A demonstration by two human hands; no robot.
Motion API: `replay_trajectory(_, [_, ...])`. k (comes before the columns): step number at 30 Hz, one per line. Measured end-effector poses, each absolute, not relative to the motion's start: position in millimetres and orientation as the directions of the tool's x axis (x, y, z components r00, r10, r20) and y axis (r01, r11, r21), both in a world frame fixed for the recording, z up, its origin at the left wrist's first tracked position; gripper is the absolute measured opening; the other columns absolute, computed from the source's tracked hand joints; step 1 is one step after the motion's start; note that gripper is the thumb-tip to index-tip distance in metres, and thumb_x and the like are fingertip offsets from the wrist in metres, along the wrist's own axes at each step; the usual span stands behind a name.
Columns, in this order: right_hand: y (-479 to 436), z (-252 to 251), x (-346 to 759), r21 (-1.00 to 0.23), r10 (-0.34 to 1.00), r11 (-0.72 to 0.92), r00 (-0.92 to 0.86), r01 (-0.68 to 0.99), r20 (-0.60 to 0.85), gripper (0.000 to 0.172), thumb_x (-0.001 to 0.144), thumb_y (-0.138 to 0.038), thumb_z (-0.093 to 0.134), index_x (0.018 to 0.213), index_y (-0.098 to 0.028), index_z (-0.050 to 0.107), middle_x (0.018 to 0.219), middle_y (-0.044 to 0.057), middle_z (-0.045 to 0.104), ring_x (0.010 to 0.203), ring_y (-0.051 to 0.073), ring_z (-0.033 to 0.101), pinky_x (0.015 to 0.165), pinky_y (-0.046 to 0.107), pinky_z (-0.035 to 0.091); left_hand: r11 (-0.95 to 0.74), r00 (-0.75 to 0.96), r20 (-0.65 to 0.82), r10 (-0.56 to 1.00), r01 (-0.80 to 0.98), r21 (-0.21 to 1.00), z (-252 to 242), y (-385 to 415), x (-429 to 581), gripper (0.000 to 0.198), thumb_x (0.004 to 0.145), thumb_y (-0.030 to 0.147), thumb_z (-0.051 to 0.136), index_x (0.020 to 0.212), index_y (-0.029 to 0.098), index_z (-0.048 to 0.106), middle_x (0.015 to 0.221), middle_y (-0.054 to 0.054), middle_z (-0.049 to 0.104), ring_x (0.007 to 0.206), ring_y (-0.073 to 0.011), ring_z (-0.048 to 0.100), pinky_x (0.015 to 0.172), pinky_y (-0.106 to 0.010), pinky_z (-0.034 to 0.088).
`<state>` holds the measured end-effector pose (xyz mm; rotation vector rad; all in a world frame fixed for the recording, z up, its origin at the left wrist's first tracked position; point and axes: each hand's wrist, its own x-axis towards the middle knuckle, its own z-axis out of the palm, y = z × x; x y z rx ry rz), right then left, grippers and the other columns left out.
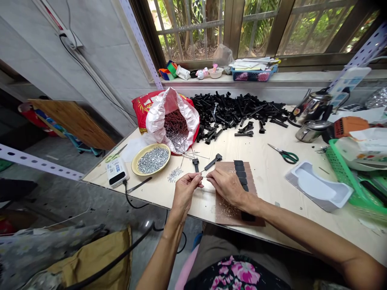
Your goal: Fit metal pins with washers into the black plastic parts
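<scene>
My left hand (187, 189) is closed, its thumb and forefinger pinching one end of a thin metal rod (204, 176). From the other side, the fingers of my right hand (228, 186) close on the same rod; its fingertips are partly hidden. Just beyond my hands lie two black plastic pieces (213, 162) with wide heads and narrow stems. Under my right forearm is a brown board (223, 215) bearing a row of black pieces (240, 174). To the left, small shiny metal bits (175, 174) are scattered beside a yellow dish (135, 170) full of similar bits.
A red and white bag (154, 121) of thin rods stands behind the dish. Black plastic pieces (242, 108) are heaped along the window wall. Scissors (287, 156), a grey-white tray (317, 187) and a green basket (341, 169) sit at right; a white device (117, 171) at left.
</scene>
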<state>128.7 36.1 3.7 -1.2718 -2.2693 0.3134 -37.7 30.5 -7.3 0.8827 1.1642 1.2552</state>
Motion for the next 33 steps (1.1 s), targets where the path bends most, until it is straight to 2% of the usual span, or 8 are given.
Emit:
replay_trajectory(4, [36.6, 3.0, 127.0, -0.435, 0.865, 0.501, -0.414, 0.748, 0.284, 0.023, 0.096, -0.029, 0.041, 0.089, -0.018, 0.06, 0.084, 0.004, 0.06, 0.072, 0.014, 0.056, 0.06, 0.023, 0.037, 0.158, -0.067, -0.178, 0.982, -0.235, 0.959, -7.9, 31.0, -38.7, 0.025, 0.067, 0.029, 0.075, 0.081, 0.01, 0.068, 0.069, -0.002, 0.065, 0.056, -0.0071, 0.056, 0.058, -0.02, 0.045])
replay_trajectory(9, [38.0, 3.9, 131.0, -0.565, 0.812, 0.575, -0.498, 0.591, 0.305, 0.022, 0.094, -0.022, 0.044, 0.11, -0.02, 0.059, 0.098, 0.006, 0.056, 0.082, 0.014, 0.056, 0.067, 0.024, 0.042, 0.18, -0.077, -0.206, 0.975, -0.256, 0.95, -6.8, 32.4, -40.1, 0.027, 0.063, 0.029, 0.077, 0.08, 0.01, 0.068, 0.067, -0.001, 0.064, 0.055, -0.0075, 0.056, 0.059, -0.021, 0.046])
replay_trajectory(14, [42.0, 4.7, 134.2, -0.71, 0.86, 0.481, -0.433, 0.514, 0.269, 0.019, 0.095, -0.023, 0.044, 0.092, -0.016, 0.062, 0.083, 0.004, 0.06, 0.077, 0.015, 0.056, 0.069, 0.026, 0.043, 0.173, -0.063, -0.191, 0.98, -0.226, 0.959, -5.8, 33.0, -38.7, 0.027, 0.064, 0.029, 0.076, 0.081, 0.01, 0.069, 0.07, -0.002, 0.065, 0.056, -0.0073, 0.056, 0.058, -0.02, 0.045])
replay_trajectory(17, [43.2, 5.6, 138.2, -0.729, 0.871, 0.461, -0.416, 0.506, 0.261, 0.018, 0.094, -0.025, 0.047, 0.091, -0.018, 0.063, 0.083, 0.003, 0.063, 0.079, 0.015, 0.057, 0.071, 0.026, 0.043, 0.19, -0.052, -0.207, 0.977, -0.23, 0.954, -3.7, 32.4, -33.2, 0.028, 0.064, 0.03, 0.076, 0.083, 0.01, 0.069, 0.072, -0.003, 0.065, 0.057, -0.0075, 0.056, 0.059, -0.021, 0.046])
replay_trajectory(22, [33.0, 2.6, 170.0, -0.699, 0.888, 0.454, -0.346, 0.553, 0.302, 0.015, 0.092, -0.025, 0.05, 0.097, -0.021, 0.063, 0.09, 0.002, 0.065, 0.083, 0.015, 0.059, 0.074, 0.027, 0.044, 0.209, -0.039, -0.225, 0.973, -0.247, 0.946, 1.8, 27.7, -18.5, 0.045, 0.074, 0.04, 0.067, 0.109, 0.012, 0.063, 0.09, -0.006, 0.063, 0.067, -0.0088, 0.056, 0.064, -0.024, 0.05])
replay_trajectory(27, [41.9, -7.7, 234.3, -0.547, 0.897, 0.437, -0.296, 0.714, 0.329, 0.019, 0.094, -0.027, 0.046, 0.097, -0.021, 0.064, 0.093, 0.004, 0.06, 0.085, 0.016, 0.057, 0.073, 0.028, 0.046, 0.132, -0.057, -0.132, 0.99, 0.007, 0.991, -3.3, 11.4, 2.7, 0.06, 0.083, 0.047, 0.054, 0.135, 0.019, 0.042, 0.09, -0.003, 0.058, 0.061, -0.0094, 0.051, 0.051, -0.022, 0.044])
replay_trajectory(30, [60.5, -17.3, 264.7, -0.393, 0.884, 0.441, -0.314, 0.807, 0.346, 0.021, 0.094, -0.026, 0.045, 0.094, -0.02, 0.065, 0.09, 0.006, 0.059, 0.085, 0.017, 0.054, 0.07, 0.029, 0.047, 0.026, 0.055, -0.041, 0.998, 0.244, 0.969, -14.7, -3.1, 23.2, 0.054, 0.082, 0.043, 0.056, 0.131, 0.021, 0.048, 0.094, -0.006, 0.06, 0.076, -0.0157, 0.058, 0.065, -0.028, 0.049])
replay_trajectory(33, [62.9, -31.7, 275.3, -0.323, 0.839, 0.52, -0.403, 0.791, 0.365, 0.023, 0.095, -0.025, 0.043, 0.093, -0.017, 0.065, 0.085, 0.006, 0.06, 0.083, 0.017, 0.054, 0.069, 0.03, 0.048, -0.141, 0.123, 0.097, 0.988, 0.421, 0.896, -29.6, -13.4, 40.7, 0.047, 0.085, 0.037, 0.053, 0.13, 0.022, 0.05, 0.099, -0.008, 0.061, 0.091, -0.0207, 0.057, 0.084, -0.037, 0.047])
